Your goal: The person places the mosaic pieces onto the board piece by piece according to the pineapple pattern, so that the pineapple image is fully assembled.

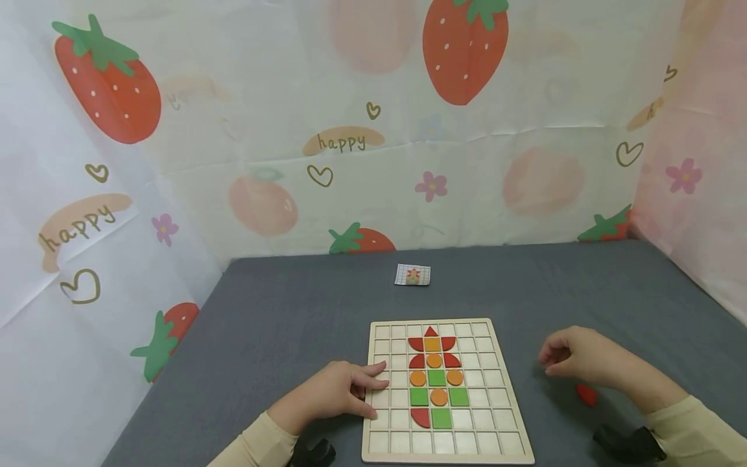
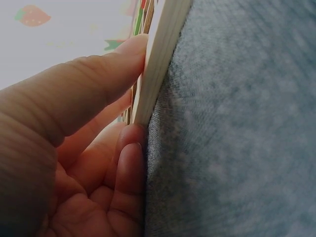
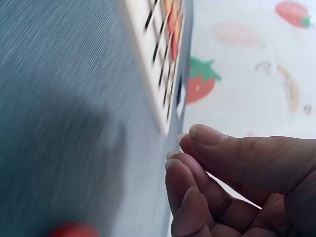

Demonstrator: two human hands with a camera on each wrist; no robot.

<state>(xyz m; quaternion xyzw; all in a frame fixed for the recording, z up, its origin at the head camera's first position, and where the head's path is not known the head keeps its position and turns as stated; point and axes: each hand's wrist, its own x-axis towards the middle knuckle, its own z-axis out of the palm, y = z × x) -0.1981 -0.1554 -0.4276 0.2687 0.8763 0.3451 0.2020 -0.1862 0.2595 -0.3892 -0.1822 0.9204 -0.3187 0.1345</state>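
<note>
A wooden grid board [image 1: 484, 447] lies on the table with red, orange and green flat pieces in its cells. A red quarter-round piece [image 1: 420, 417] and a green square [image 1: 441, 418] sit in the lowest filled row. My left hand [image 1: 341, 389] rests on the board's left edge, thumb [image 2: 111, 64] and fingertips touching the rim. My right hand [image 1: 583, 355] hovers right of the board, fingers loosely bent, a small gap between thumb and fingertips [image 3: 180, 180], nothing held. A loose red piece [image 1: 587, 394] lies on the table below it, partly visible in the right wrist view.
A small card [image 1: 412, 275] with a gridded coloured pattern lies behind the board. The dark grey table [image 1: 292, 305] is bordered by a strawberry-print curtain [image 1: 262, 84] at the back and sides.
</note>
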